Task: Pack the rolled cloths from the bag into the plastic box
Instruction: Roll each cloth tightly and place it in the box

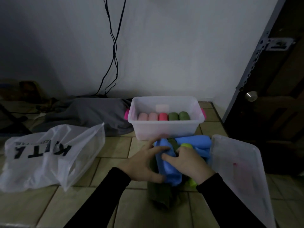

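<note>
1. down on the tiled floor (115, 148), just in front of the plastic box (166, 129), lies a small heap of loose cloths; a blue rolled cloth (166, 168) sits on top of it, lying lengthwise toward the person.
2. both hands are on that blue roll: the left hand (144, 163) is spread against its left side with fingers over the top, and the right hand (189, 162) presses on its right side, fingertips touching the cloth. neither is closed in a full fist around it; they press it between them.
3. under and beside the roll are a dark green cloth (158, 193), a bit of lime green cloth (191, 182) near the right wrist, and another blue cloth (194, 142) lying crosswise just behind the hands.
4. inside the box, along the near wall, five rolls stand in a row: two pale pink rolls (148, 116), a brighter pink roll (163, 116) and two green rolls (178, 116), all touching side by side.
5. a translucent lid (238, 170) leans at the right, just beside the heap.
6. the white plastic bag (49, 157) with black lettering lies well to the left, its mouth open toward the hands.
7. a grey fabric (92, 112) is bunched behind the bag, beside the box; black cables (113, 46) hang down the wall.
</note>
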`<state>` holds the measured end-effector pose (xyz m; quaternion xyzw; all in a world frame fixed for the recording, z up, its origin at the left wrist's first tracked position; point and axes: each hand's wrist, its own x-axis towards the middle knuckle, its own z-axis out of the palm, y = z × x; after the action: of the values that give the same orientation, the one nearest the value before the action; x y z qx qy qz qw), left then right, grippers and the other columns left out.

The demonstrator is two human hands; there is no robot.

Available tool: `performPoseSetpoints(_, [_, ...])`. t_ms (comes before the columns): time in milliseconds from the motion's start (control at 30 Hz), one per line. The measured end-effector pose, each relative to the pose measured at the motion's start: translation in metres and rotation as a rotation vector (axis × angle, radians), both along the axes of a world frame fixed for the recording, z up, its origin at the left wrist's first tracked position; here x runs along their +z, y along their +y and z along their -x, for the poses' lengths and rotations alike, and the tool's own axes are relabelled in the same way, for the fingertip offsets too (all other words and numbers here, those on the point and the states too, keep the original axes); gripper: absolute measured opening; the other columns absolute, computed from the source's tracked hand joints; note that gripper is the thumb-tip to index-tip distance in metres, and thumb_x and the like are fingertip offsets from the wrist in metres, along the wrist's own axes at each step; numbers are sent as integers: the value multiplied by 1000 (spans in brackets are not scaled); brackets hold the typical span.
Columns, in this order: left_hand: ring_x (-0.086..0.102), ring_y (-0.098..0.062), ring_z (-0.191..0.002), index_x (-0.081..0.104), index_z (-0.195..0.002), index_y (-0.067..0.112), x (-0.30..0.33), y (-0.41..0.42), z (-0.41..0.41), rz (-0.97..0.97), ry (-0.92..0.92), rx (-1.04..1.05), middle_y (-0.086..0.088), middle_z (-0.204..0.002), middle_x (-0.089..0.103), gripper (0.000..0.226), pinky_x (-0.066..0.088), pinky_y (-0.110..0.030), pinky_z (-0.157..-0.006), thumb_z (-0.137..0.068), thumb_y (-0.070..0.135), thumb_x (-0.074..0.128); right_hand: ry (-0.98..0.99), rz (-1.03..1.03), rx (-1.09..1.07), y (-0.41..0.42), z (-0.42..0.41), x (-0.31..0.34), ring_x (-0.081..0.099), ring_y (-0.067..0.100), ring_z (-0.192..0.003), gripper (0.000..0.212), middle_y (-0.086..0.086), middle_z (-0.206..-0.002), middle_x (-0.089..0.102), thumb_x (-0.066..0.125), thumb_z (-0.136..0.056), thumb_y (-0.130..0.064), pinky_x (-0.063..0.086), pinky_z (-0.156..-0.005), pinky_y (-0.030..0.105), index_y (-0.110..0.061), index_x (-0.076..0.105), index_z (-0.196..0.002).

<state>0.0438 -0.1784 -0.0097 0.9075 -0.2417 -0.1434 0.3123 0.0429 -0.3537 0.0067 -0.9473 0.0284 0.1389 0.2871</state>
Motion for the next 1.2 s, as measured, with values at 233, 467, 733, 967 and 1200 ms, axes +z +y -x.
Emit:
performPoseSetpoints(233, [30, -7, -136, 18, -146, 39, -4, -13, -4, 133, -90, 65, 9, -147, 28, 115, 34, -32, -112, -52, 49, 82, 32, -76, -48, 0, -2, -1, 62, 23, -90, 47, 9, -98, 66, 52, -84, -61, 48, -83, 37, -14, 56, -87])
performPoseSetpoints(467, [28, 1, -135, 14, -146, 40, 30, -13, -4, 314, -249, 90, 16, -145, 28, 113, 31, -14, -108, -59, 36, 86, 123, -702, -230, 6, -9, 22, 59, 23, -110, 66, 4, -120, 63, 59, -76, -63, 45, -101, 40, -18, 57, -124])
performPoseSetpoints(733, [30, 2, -136, 6, -145, 46, 51, -11, -1, 383, -295, 135, 31, -144, 21, 119, 38, -21, -107, -56, 46, 85, 306, -1394, -409, 16, -8, 39, 67, 25, -89, 38, 14, -104, 69, 64, -86, -34, 54, -62, 32, -11, 60, -116])
performPoseSetpoints(967, [33, -3, -136, 4, -142, 52, 61, 8, -9, 337, -373, 153, 21, -144, 27, 122, 39, -35, -109, -51, 54, 85, -73, -1094, -343, -6, -32, 59, 68, 29, -95, 33, 14, -100, 73, 60, -89, -38, 54, -87, 44, -8, 69, -97])
performPoseSetpoints(1200, [33, 0, -122, 5, -130, 54, 61, 9, -13, 165, -490, 94, 29, -130, 23, 112, 40, -24, -101, -50, 49, 84, -563, -742, -181, -19, -39, 87, 56, 5, -70, 20, -5, -72, 64, 64, -88, -31, 40, -60, 17, -18, 64, -73])
